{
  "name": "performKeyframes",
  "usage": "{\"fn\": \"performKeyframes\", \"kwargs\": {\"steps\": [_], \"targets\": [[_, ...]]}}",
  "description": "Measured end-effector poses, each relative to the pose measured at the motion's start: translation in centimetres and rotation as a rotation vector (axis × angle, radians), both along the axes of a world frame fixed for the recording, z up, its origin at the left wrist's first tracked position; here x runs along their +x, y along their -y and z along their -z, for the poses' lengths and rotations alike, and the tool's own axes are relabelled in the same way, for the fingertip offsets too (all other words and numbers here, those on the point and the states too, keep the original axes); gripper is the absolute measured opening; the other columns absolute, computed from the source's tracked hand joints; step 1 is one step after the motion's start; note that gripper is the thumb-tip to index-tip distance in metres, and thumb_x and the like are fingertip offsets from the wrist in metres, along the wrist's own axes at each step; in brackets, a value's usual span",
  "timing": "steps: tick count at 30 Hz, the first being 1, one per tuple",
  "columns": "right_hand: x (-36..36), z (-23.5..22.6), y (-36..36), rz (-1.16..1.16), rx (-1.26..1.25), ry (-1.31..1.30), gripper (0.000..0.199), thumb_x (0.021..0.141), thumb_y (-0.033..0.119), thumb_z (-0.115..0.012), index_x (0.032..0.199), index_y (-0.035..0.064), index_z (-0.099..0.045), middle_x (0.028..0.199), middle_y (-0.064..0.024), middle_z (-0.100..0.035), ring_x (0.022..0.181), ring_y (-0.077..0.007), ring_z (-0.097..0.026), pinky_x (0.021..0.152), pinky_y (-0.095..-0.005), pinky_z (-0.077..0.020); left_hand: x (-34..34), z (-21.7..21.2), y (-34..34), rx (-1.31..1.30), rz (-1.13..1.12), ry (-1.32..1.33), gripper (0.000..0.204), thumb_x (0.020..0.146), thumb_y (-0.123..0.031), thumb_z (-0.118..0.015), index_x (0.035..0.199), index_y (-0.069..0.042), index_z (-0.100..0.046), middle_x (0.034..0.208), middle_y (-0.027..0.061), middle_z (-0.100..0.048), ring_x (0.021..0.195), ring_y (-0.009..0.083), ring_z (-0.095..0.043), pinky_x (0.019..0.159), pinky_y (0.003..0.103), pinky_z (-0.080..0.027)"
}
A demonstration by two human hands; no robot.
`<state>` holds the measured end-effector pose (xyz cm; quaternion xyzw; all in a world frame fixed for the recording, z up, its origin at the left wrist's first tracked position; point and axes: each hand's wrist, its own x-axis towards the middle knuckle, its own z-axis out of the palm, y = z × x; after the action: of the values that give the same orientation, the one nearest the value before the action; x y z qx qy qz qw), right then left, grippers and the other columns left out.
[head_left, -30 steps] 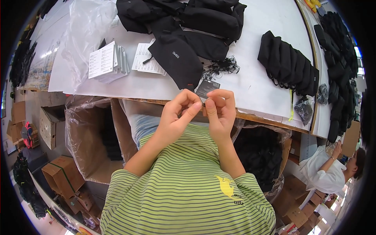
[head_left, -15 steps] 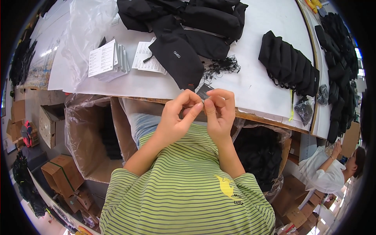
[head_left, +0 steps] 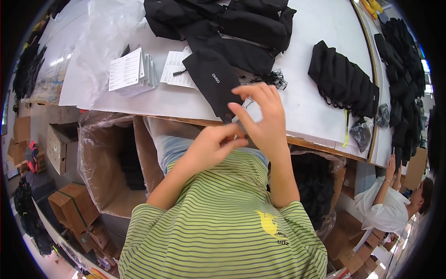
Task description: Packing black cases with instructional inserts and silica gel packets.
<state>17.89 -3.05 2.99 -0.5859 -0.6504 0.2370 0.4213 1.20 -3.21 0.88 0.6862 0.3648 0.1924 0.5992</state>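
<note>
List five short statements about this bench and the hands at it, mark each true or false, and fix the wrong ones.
1. The right hand has its thumb and forefinger apart. True.
2. The left hand rests on the stack of white cards. False: the left hand is well apart from the stack of white cards, on the body side of the table edge.
3. A row of black pouches lies toward the right of the table. True.
4. The striped shirt is red. False: the striped shirt is yellow-green with dark stripes.
5. The clear plastic sheet is on the table's left part. True.
</note>
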Motion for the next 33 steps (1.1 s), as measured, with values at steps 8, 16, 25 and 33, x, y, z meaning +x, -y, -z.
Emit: {"fn": "performKeyframes", "kwargs": {"steps": [8,16,25,33], "targets": [[-3.2,6.2,-2.5,0.000,-0.107,0.597,0.054,0.065,0.029,-0.080,0.104,0.0066,-0.052,0.126,-0.0182,-0.044,0.115,-0.0334,-0.046,0.092,-0.0435,-0.0376,0.2,1.0,2.2,0.459,0.119,0.029,0.013,0.081,-0.013,-0.068,0.082,-0.005,-0.058,0.081,0.0066,-0.058,0.075,0.0233,-0.058,0.063,0.035,-0.045],[-0.2,2.7,-1.7,-0.015,-0.047,-0.008,0.017,0.081,0.016,-0.068,0.085,0.0028,-0.058,0.122,-0.0183,-0.054,0.105,-0.0371,-0.057,0.091,-0.0387,-0.0447,-2.1,1.7,-0.8,0.581,-0.381,0.040,0.025,0.080,-0.007,-0.067,0.104,-0.007,-0.061,0.109,0.0057,-0.059,0.102,0.0273,-0.055,0.086,0.035,-0.044],[1.7,-1.1,0.6,-0.212,-0.415,-0.507,0.015,0.090,0.015,-0.059,0.090,0.0003,-0.056,0.104,-0.0134,-0.067,0.087,-0.0198,-0.060,0.083,-0.0293,-0.0453,-3.4,-0.1,-3.9,1.243,-0.116,-0.188,0.036,0.066,-0.009,-0.065,0.102,-0.008,-0.064,0.105,0.0041,-0.061,0.099,0.0228,-0.056,0.086,0.036,-0.042],[1.3,-2.9,1.7,-0.197,-0.237,-0.166,0.011,0.089,0.012,-0.058,0.089,0.0015,-0.056,0.094,-0.0133,-0.068,0.077,-0.0292,-0.061,0.077,-0.0314,-0.0461,-3.7,-1.1,-4.3,1.132,0.023,-0.123,0.035,0.055,-0.004,-0.069,0.090,-0.003,-0.061,0.089,0.0068,-0.061,0.083,0.0239,-0.059,0.078,0.036,-0.046]]}}
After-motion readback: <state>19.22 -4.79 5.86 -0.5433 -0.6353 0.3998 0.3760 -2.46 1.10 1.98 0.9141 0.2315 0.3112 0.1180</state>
